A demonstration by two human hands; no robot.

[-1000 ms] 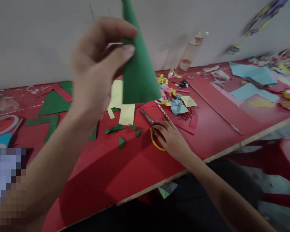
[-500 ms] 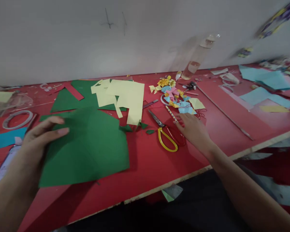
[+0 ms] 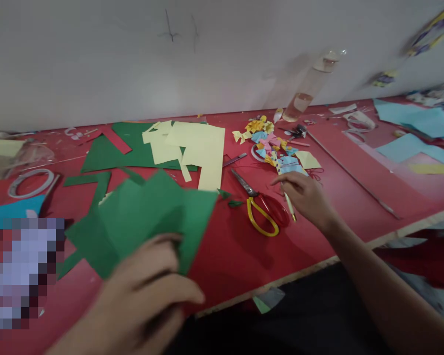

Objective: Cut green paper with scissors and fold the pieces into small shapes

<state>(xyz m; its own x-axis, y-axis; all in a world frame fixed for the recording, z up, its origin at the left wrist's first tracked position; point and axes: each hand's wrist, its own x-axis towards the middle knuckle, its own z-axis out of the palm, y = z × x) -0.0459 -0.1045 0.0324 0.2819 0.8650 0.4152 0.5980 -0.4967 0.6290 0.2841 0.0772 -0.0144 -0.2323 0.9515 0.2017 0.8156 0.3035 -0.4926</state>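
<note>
- While the long red tabletop (image 3: 225, 251) carries paper craft clutter from end to end, only part of the work shows as done: cut pieces lie about, and nothing assembled from the green paper is visible.
- folded dark green paper sheet (image 3: 144, 217): biggest loose piece, lifted at the near left edge of the tabletop, creased and fanned, its corner reaching toward the middle.
- left hand (image 3: 148, 296): low in view, blurred, fingers curled closed, pinching the near edge of the green sheet.
- flat green paper offcuts (image 3: 107, 153): lying behind the held sheet, a red strip across them; judged to be leftovers from cutting already done.
- pale yellow cut paper pieces (image 3: 196, 148): overlapping the green offcuts at centre, edges notched, so some cutting is done there too.
- light blue paper sheets (image 3: 414, 123): far right, flat, looking uncut.
- clear plastic bottle (image 3: 309, 88): leaning against the wall, at the back.
- right hand (image 3: 307, 197): resting on the tabletop, fingers closed around a thin pale pencil-like stick (image 3: 289, 204), which points toward the near edge.
- yellow-handled scissors with one red loop (image 3: 261, 212): lying flat, just left of the right hand, not held.
- heap of small coloured paper bows (image 3: 270, 143): behind the right hand, apparently finished pieces.
- tiny green triangles (image 3: 229, 199): scraps beside the scissors.
</note>
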